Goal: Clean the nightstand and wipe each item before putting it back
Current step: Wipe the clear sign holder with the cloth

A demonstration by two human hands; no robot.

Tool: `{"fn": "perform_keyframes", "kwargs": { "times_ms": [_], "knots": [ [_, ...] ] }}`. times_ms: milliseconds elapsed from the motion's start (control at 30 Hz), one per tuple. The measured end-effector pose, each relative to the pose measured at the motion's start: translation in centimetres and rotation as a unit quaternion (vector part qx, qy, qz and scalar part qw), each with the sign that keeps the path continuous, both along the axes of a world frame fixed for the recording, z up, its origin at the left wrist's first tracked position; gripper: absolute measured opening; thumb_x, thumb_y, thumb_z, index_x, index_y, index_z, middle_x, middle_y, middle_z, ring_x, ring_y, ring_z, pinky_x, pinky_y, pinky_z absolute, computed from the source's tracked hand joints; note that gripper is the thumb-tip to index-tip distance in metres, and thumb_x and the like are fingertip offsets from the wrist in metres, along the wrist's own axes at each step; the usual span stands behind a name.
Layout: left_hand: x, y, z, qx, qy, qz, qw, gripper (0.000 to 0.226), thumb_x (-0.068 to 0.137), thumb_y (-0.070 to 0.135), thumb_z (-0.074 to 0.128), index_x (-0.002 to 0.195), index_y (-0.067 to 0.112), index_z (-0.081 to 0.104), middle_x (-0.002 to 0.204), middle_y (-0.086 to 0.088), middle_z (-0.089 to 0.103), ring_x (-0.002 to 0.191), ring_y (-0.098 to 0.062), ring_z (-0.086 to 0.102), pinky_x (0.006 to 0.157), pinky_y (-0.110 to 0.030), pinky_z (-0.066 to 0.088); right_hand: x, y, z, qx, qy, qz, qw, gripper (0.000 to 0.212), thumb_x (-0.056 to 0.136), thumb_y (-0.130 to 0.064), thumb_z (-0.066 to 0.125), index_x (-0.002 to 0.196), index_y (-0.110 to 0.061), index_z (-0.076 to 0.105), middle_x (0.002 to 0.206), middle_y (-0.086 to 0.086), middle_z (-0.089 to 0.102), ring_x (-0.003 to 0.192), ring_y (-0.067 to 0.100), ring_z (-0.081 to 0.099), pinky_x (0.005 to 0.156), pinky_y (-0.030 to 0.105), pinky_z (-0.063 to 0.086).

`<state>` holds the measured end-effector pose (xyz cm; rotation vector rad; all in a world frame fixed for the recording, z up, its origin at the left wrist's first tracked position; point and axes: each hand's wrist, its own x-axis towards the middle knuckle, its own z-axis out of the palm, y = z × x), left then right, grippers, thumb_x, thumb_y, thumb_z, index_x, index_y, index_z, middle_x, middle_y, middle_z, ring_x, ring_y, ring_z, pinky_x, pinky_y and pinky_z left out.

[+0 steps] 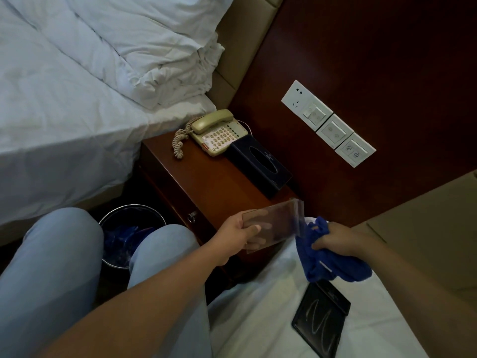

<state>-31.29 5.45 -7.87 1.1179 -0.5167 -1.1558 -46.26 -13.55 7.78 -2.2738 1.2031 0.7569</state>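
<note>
My left hand (238, 232) grips a clear acrylic sign holder (281, 223) over the front right corner of the dark wooden nightstand (206, 182). My right hand (333, 241) holds a bunched blue cloth (333, 267) right beside the holder's upright end. A beige corded telephone (219, 133) and a black tissue box (260, 164) stand at the back of the nightstand. A black pad (321, 319) with faint streaks lies on the white bed (258, 319) below my right hand.
A metal waste bin (129, 233) with a blue liner stands on the floor between my knees and the nightstand. Another bed with a rumpled white duvet (103, 60) fills the left. White wall switches (327, 122) sit on the dark panel behind.
</note>
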Motion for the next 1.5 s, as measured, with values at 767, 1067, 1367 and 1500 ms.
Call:
{"fn": "perform_keyframes", "kwargs": {
  "times_ms": [767,1067,1367,1500],
  "knots": [
    [-0.2,-0.6,-2.0,0.037,-0.176,0.032,0.983,0.034,0.105,0.014,0.055,0.114,0.044,0.070,0.109,0.020,0.076,0.105,-0.002,0.070,0.096,-0.030,0.056,5.8,4.4,-2.1,-0.260,-0.031,0.127,0.957,0.016,0.092,-0.029,0.054,0.107,-0.023,0.056,0.122,0.008,0.056,0.084,0.025,0.059,0.072,0.039,0.051],
    [-0.6,-1.5,-2.2,0.066,-0.205,0.068,0.974,0.024,0.101,0.012,0.060,0.123,0.011,0.070,0.106,0.005,0.068,0.097,-0.010,0.064,0.090,-0.025,0.053,8.9,9.6,-3.2,-0.258,-0.021,0.250,0.933,0.031,0.097,-0.038,0.052,0.124,-0.024,0.057,0.128,0.004,0.047,0.097,0.027,0.053,0.075,0.040,0.045],
    [-0.1,-1.0,-1.8,0.051,-0.210,0.056,0.975,0.028,0.103,0.015,0.057,0.114,0.036,0.073,0.114,0.009,0.076,0.108,-0.013,0.069,0.098,-0.037,0.055,8.6,6.8,-3.1,-0.247,0.028,0.236,0.939,0.030,0.094,-0.037,0.055,0.122,-0.027,0.058,0.132,0.001,0.047,0.088,0.025,0.053,0.075,0.039,0.048],
    [-0.1,-0.9,-1.7,0.088,-0.234,0.063,0.966,0.022,0.101,0.011,0.060,0.119,0.006,0.071,0.117,-0.015,0.074,0.111,-0.031,0.068,0.092,-0.033,0.052,9.5,9.2,-3.2,-0.211,-0.019,0.273,0.938,0.023,0.095,-0.040,0.058,0.114,-0.028,0.060,0.114,-0.008,0.040,0.074,0.017,0.054,0.068,0.037,0.046]
  ]
}}
